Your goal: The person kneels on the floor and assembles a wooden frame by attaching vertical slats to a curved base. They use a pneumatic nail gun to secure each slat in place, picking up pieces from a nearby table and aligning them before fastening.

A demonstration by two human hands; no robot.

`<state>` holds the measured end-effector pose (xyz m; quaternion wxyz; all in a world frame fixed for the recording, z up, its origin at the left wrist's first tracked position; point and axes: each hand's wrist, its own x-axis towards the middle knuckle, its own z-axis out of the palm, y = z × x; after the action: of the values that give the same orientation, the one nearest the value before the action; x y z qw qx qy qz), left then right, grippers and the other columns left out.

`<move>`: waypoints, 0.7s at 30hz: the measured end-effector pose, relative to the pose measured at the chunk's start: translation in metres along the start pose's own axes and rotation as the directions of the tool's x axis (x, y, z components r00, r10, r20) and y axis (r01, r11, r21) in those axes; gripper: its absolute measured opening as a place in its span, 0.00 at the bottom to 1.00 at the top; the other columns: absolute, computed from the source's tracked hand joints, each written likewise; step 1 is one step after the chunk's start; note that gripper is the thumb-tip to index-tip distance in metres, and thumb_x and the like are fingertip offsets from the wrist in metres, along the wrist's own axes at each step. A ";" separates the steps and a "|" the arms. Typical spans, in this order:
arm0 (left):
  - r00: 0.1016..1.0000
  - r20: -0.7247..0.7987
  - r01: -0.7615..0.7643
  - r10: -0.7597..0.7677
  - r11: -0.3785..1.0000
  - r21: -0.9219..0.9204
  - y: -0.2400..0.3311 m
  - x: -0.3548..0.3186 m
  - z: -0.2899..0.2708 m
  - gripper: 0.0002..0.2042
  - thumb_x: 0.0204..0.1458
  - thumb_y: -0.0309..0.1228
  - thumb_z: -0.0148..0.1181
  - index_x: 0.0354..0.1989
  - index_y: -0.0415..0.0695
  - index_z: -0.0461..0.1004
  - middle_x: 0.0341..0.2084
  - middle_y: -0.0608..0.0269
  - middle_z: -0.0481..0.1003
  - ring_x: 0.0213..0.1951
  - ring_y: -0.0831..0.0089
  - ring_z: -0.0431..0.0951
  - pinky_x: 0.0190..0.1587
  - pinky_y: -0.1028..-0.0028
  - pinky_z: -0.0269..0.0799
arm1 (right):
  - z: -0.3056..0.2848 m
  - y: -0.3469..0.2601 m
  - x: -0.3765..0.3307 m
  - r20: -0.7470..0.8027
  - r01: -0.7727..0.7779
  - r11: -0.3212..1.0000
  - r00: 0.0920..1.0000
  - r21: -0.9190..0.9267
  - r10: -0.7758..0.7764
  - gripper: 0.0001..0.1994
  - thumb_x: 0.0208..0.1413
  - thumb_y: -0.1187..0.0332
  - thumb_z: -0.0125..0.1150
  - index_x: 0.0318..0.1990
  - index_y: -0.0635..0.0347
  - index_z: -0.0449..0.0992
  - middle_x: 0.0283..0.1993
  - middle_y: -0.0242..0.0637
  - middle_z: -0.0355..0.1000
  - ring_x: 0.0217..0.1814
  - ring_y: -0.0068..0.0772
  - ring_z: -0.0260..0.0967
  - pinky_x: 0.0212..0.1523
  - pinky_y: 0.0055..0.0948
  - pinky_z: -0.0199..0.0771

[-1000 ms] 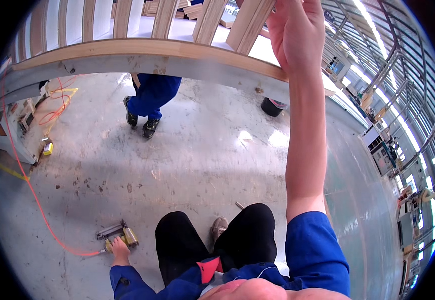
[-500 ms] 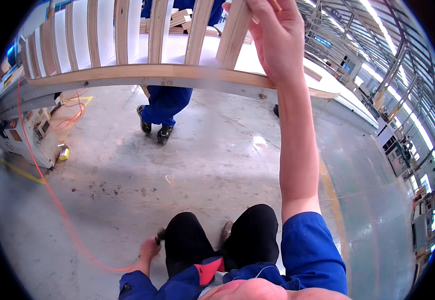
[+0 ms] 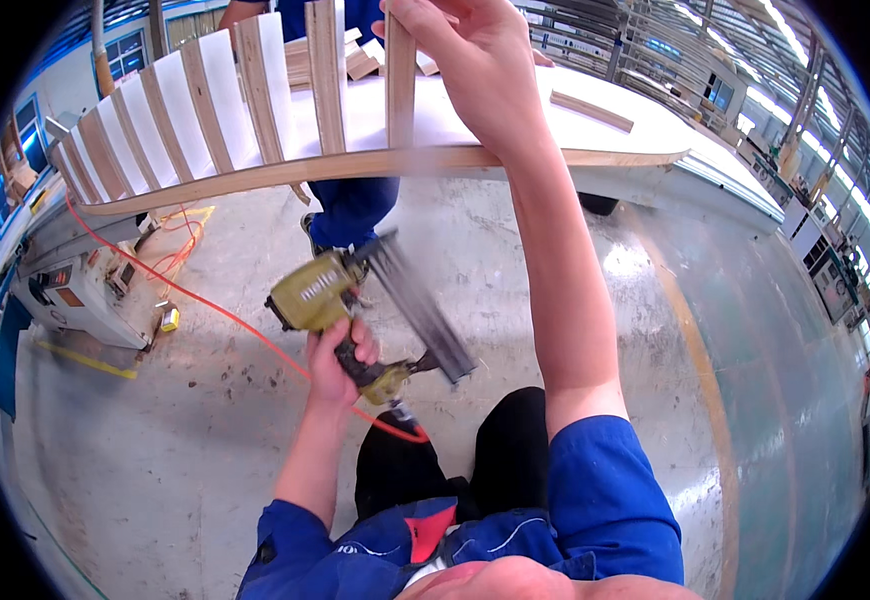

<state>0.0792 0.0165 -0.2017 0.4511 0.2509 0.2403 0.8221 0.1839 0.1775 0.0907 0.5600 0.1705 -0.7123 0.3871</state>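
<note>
Concrete floor [image 3: 255, 440] below us, white panel [image 3: 645, 142] up front: our right hand [image 3: 485, 75] has thumb and fingers closed on the upper part of an upright slat [image 3: 401, 95] by the panel's near edge, seemingly to stop it tipping. Our left hand [image 3: 338, 355] is wrapped round the nail gun [image 3: 313, 285], midair between panel and knees [image 3: 513, 430], probably angled nose-up so the hose [image 3: 205, 297] trails low.

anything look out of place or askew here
Mildly: one wooden strip lies flat on the white panel, to the right of the right hand, whereas the row of wooden slats stands upright.
</note>
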 end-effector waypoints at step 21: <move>0.729 0.682 0.642 0.062 0.284 -0.712 -0.054 0.042 0.094 0.15 0.67 0.47 0.53 0.51 0.50 0.75 0.16 0.85 0.59 0.17 0.87 0.59 0.30 0.81 0.63 | -0.003 -0.005 -0.007 -0.004 0.075 0.972 0.997 -0.221 -0.078 0.09 0.67 0.67 0.59 0.43 0.67 0.75 0.41 0.36 0.75 0.46 0.22 0.72 0.52 0.29 0.74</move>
<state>0.1527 0.0945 -0.1556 0.7110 0.1390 -0.3786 0.5760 0.1918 0.1751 0.0859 0.5943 0.1323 -0.7403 0.2850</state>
